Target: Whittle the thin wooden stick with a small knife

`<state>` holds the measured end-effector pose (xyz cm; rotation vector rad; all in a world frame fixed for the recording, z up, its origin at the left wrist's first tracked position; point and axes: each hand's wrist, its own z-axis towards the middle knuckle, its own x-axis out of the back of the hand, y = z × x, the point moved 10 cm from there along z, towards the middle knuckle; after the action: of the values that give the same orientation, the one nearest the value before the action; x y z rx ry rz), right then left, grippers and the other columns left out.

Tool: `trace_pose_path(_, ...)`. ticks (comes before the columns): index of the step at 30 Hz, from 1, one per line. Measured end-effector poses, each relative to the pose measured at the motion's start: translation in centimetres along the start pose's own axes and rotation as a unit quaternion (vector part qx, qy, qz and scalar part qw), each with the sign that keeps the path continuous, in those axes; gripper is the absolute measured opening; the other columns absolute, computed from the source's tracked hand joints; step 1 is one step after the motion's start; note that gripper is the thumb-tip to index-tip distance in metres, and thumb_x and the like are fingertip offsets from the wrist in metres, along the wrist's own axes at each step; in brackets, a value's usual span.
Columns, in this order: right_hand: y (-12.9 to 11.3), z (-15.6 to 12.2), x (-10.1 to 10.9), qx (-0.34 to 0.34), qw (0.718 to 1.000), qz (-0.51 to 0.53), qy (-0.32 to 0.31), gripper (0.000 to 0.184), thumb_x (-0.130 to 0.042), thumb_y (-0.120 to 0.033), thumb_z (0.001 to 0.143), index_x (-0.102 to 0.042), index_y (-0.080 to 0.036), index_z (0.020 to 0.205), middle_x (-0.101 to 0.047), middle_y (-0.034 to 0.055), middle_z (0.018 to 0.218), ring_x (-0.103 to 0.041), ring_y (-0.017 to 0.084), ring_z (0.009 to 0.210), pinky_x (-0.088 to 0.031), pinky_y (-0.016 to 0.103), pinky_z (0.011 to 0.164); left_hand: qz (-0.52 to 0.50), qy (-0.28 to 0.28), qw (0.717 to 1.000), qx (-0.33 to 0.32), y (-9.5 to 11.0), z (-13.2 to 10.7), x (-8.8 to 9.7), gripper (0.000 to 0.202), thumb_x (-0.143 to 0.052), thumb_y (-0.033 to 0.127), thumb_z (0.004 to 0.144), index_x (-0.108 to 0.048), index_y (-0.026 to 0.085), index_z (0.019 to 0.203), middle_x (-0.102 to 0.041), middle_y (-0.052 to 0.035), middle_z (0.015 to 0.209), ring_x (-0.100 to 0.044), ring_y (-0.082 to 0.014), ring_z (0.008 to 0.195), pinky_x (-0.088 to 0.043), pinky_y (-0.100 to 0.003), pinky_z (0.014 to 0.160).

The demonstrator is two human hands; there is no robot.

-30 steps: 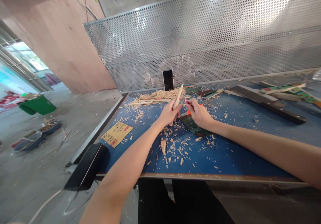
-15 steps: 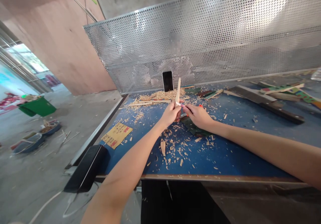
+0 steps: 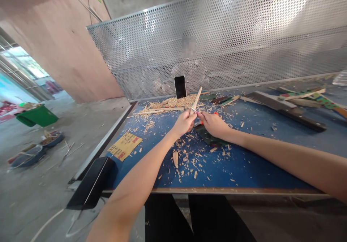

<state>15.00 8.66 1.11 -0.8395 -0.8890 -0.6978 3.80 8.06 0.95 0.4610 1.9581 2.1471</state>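
Closed around the lower end of a pale, pointed wooden stick (image 3: pixel 197 96) is my left hand (image 3: pixel 185 122). The stick tilts up and to the right. My right hand (image 3: pixel 215 125) is shut on a small knife; its short thin blade (image 3: pixel 193 110) lies against the stick beside my left fingers. Most of the knife's handle is hidden in my fist. Orange-red bits show by my right hand, and I cannot tell whether they belong to the knife. Both hands are close together above the blue tabletop (image 3: pixel 217 177), among scattered wood shavings (image 3: pixel 187 155).
A phone (image 3: pixel 180 86) stands upright behind a heap of shavings (image 3: pixel 173 102). Yellow sandpaper (image 3: pixel 124 146) and a black box (image 3: pixel 90 182) lie at the left. A handsaw (image 3: pixel 287 110) and wood strips lie at the right. A perforated metal panel (image 3: pixel 230 36) borders the back.
The stick has tipped further to the right, its point now lower. My right hand has shifted slightly, with the blade still at the stick. The whole view has moved a little.
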Motion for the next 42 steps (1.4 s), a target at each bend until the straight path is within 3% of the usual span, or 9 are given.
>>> trace_pose_path(3, 0.5, 0.1, -0.3, -0.021, 1.0, -0.015, -0.018, 0.043, -0.022, -0.045, 0.116, -0.055, -0.023, 0.098, -0.075, 0.0103, 0.092, -0.07, 0.025, 0.082, -0.037, 0.032, 0.07, 0.107, 0.048, 0.992, -0.037, 0.7, 0.1, 1.1, 0.042, -0.05, 0.063, 0.102, -0.055, 0.022, 0.093, -0.04, 0.0064, 0.056, -0.039, -0.0112, 0.047, -0.029, -0.026, 0.049)
trace_pose_path(7, 0.5, 0.1, -0.7, -0.014, 0.999, -0.033, -0.015, 0.043, -0.022, -0.043, 0.116, -0.056, -0.022, 0.102, -0.076, 0.0116, 0.095, -0.071, 0.027, 0.087, -0.039, 0.033, 0.073, 0.239, 0.095, 0.965, -0.05, 1.3, 0.2, 2.0, 0.052, -0.042, 0.068, 0.103, -0.058, 0.021, 0.089, -0.053, 0.0002, 0.063, -0.053, -0.017, 0.063, -0.036, -0.028, 0.06)
trace_pose_path(10, 0.5, 0.3, -0.7, -0.008, 1.0, -0.02, -0.011, 0.044, -0.022, -0.044, 0.116, -0.057, -0.022, 0.102, -0.075, 0.0123, 0.095, -0.071, 0.028, 0.087, -0.039, 0.033, 0.073, 0.281, 0.101, 0.953, -0.052, 1.5, 0.2, 2.2, 0.052, -0.038, 0.065, 0.106, -0.056, 0.021, 0.085, -0.056, -0.0017, 0.065, -0.056, -0.0188, 0.069, -0.036, -0.029, 0.064)
trace_pose_path(13, 1.7, 0.6, 0.1, -0.047, 0.999, 0.011, 0.01, 0.046, -0.021, -0.044, 0.116, -0.059, -0.021, 0.102, -0.074, 0.0121, 0.09, -0.07, 0.027, 0.083, -0.039, 0.033, 0.071, 0.309, 0.083, 0.946, -0.054, 1.5, 0.1, 1.8, 0.054, -0.036, 0.064, 0.106, -0.052, 0.022, 0.077, -0.055, -0.0019, 0.064, -0.055, -0.0186, 0.068, -0.034, -0.03, 0.064)
trace_pose_path(16, 3.0, 0.9, 1.2, -0.072, 0.996, 0.028, 0.043, 0.046, -0.023, -0.044, 0.115, -0.06, -0.021, 0.102, -0.073, 0.0118, 0.086, -0.07, 0.028, 0.082, -0.038, 0.033, 0.07, 0.314, 0.058, 0.946, -0.049, 1.0, 0.1, 1.2, 0.053, -0.039, 0.061, 0.106, -0.049, 0.022, 0.072, -0.054, -0.0018, 0.063, -0.054, -0.0186, 0.069, -0.033, -0.03, 0.065)
trace_pose_path(20, 3.1, 0.9, 1.5, -0.06, 0.996, 0.031, 0.058, 0.046, -0.025, -0.046, 0.115, -0.06, -0.022, 0.1, -0.072, 0.0097, 0.081, -0.069, 0.027, 0.078, -0.038, 0.033, 0.069, 0.293, 0.066, 0.953, -0.047, 0.7, 0.2, 0.9, 0.046, -0.044, 0.053, 0.106, -0.049, 0.022, 0.072, -0.055, -0.0019, 0.065, -0.055, -0.0187, 0.071, -0.035, -0.03, 0.067)
trace_pose_path(27, 0.9, 0.5, 0.3, -0.005, 1.0, 0.025, -0.008, 0.043, -0.027, -0.044, 0.115, -0.062, -0.022, 0.102, -0.075, 0.0085, 0.087, -0.071, 0.025, 0.081, -0.04, 0.032, 0.071, 0.218, 0.095, 0.971, -0.037, -0.3, 0.6, 1.8, 0.027, -0.06, 0.041, 0.097, -0.054, 0.022, 0.08, -0.053, 0.0012, 0.062, -0.055, -0.0174, 0.066, -0.038, -0.029, 0.064)
trace_pose_path(34, 0.0, 0.5, -0.8, 0.038, 0.994, -0.088, -0.061, 0.046, -0.023, -0.04, 0.115, -0.063, -0.019, 0.107, -0.077, 0.012, 0.093, -0.07, 0.025, 0.081, -0.037, 0.032, 0.07, 0.218, 0.101, 0.97, -0.031, -0.6, 0.7, 1.7, 0.023, -0.057, 0.038, 0.099, -0.055, 0.022, 0.082, -0.056, 0.0004, 0.065, -0.058, -0.0179, 0.067, -0.043, -0.029, 0.066)
trace_pose_path(42, 0.2, 0.6, -0.7, 0.023, 0.992, -0.096, -0.083, 0.04, -0.025, -0.031, 0.114, -0.062, -0.016, 0.11, -0.077, 0.014, 0.099, -0.07, 0.025, 0.085, -0.038, 0.033, 0.071, 0.287, 0.104, 0.951, -0.039, 1.3, 0.0, 1.5, 0.025, -0.052, 0.032, 0.101, -0.051, 0.022, 0.077, -0.058, -0.0018, 0.07, -0.058, -0.0185, 0.073, -0.042, -0.029, 0.07)
